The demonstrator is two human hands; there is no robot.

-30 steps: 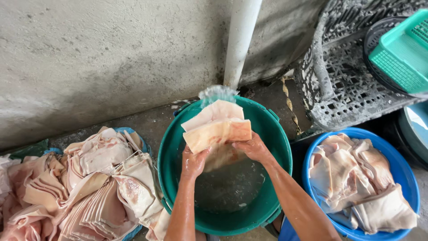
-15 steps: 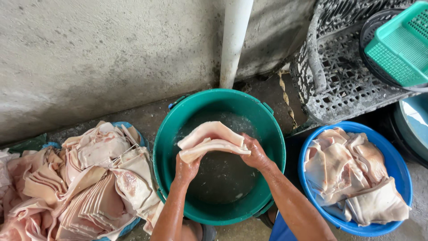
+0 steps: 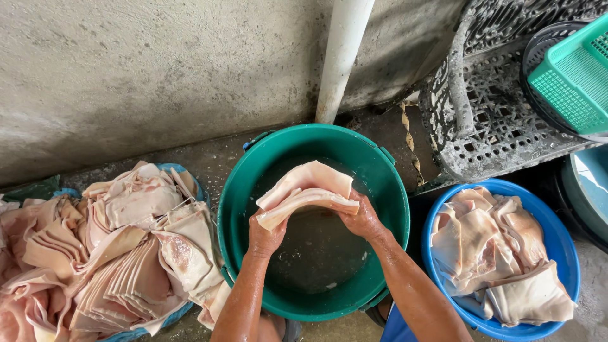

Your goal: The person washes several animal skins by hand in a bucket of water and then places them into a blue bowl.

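Both my hands hold one pale pink slab of raw pork skin, folded over, above the water in a green bucket. My left hand grips its left end from below. My right hand grips the right end. Both forearms are wet. The water in the bucket is murky with small flecks floating on it.
A blue tub at the right holds several pork skin pieces. A heap of many more pieces fills a blue tub at the left. A white pipe runs down the concrete wall behind. A grey perforated crate and a green basket are at the upper right.
The slab was held up high at the bucket's far rim. It has come down and been folded over just above the water, both hands still on it.
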